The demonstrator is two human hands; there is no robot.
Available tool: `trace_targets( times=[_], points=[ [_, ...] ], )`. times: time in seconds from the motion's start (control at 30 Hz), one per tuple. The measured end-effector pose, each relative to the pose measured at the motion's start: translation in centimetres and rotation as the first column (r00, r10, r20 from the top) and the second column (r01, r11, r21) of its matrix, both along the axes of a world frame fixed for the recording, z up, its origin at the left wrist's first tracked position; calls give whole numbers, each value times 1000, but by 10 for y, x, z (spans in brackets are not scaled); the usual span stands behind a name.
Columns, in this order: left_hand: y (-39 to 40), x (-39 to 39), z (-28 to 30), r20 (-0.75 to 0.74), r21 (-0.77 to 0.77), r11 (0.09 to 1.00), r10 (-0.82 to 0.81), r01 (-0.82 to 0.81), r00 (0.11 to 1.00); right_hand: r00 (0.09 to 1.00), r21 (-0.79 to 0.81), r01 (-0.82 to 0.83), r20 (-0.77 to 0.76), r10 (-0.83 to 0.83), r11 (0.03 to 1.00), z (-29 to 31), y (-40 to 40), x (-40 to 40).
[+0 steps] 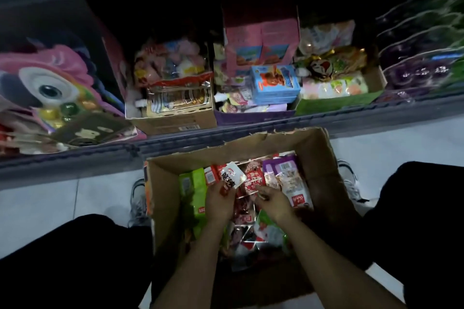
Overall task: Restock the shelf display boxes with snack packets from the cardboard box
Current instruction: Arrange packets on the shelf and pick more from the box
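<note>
An open cardboard box [324, 155] stands on the floor between my knees, full of mixed snack packets. My left hand [219, 202] holds a small white and red packet [232, 174] upright over the box. My right hand [273, 202] pinches the lower edge of a red packet [253, 179] beside it. A green packet [194, 188] lies at the box's left side, and purple and pale packets [283, 173] lie at the right. On the low shelf ahead stand display boxes: a brown one [175, 124], a purple one [251, 116] and a green one [334, 104].
A pink owl-shaped toy pack [50, 83] fills the shelf's left end, and clear purple packs [421, 68] the right end. A blue carton [275, 83] lies in the purple display box. My shoes [138, 198] and dark trouser legs flank the cardboard box on pale floor tiles.
</note>
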State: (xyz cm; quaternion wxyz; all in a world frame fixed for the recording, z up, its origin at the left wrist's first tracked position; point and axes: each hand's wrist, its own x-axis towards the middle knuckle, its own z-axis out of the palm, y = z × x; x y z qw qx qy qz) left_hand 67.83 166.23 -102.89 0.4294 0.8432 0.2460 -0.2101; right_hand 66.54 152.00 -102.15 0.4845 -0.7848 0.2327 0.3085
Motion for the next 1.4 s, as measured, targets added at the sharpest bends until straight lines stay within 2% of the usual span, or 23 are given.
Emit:
trace_targets(
  times=[0.1,0.23,0.33,0.47,0.6,0.8,0.83,0.93,1.03,1.1,1.23,1.37,1.4],
  points=[
    [1,2,-11,-8,18,1000,-16,16,1000,997,29,55,-50,-53,998,-15,1,4],
    [-1,4,-24,-15,19,985,-172,172,985,935,112,314,-207,-287,943,-37,6,9],
    [-3,8,-30,-32,14,948,-317,318,948,843,198,509,-311,-438,838,-46,9,12],
    [-1,7,-42,-64,-23,941,-339,338,939,732,189,669,-338,-592,719,-59,18,13],
    [1,5,-49,-18,22,938,-346,346,938,513,135,856,-341,-788,499,-74,27,13],
    [0,0,-51,26,27,961,-277,276,961,345,85,936,-424,-837,343,-73,37,19],
    [-1,0,-51,29,21,964,-266,266,963,355,86,931,-435,-827,354,-72,37,19],
    [-3,-1,-48,49,-9,979,-204,204,978,493,167,865,-447,-746,472,-67,32,20],
    [-3,-1,-46,79,-23,990,-139,141,987,477,115,873,-400,-783,473,-67,33,19],
    [-2,-1,-45,113,-2,992,-122,123,986,431,57,897,-342,-835,439,-68,37,15],
    [0,1,-38,137,3,997,-79,79,987,403,109,914,-350,-845,391,-61,42,3],
    [1,0,-25,135,-19,996,-90,93,987,315,199,947,-425,-849,252,-46,36,-11],
    [1,-2,-22,133,-23,994,-106,110,985,282,179,958,-448,-849,224,-42,33,-15]
  ],
)
